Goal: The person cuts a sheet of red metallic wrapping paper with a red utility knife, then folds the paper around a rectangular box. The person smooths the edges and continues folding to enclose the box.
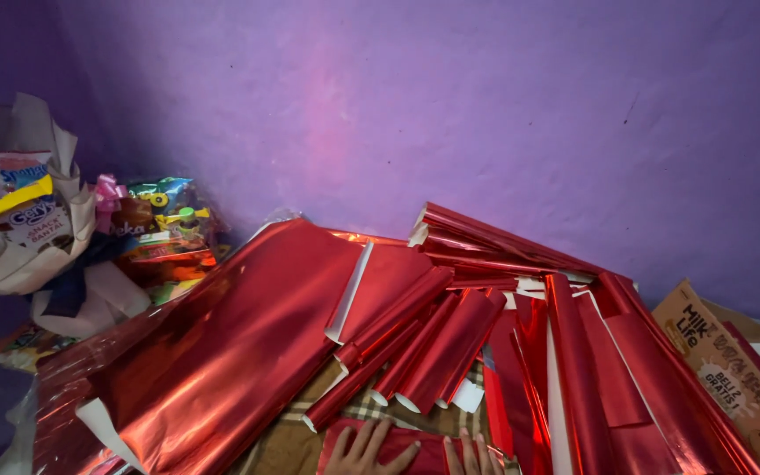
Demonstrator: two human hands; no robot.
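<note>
Two hands, left hand (364, 449) and right hand (475, 456), lie flat, fingers spread, on a red foil piece (406, 444).

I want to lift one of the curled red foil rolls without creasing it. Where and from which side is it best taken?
Probably around the lower end of the middle red foil roll, coming from the near side, where the left hand and right hand already are. That end points toward the person and lies open over the checked cloth; its far end is tucked among other rolls.
</note>
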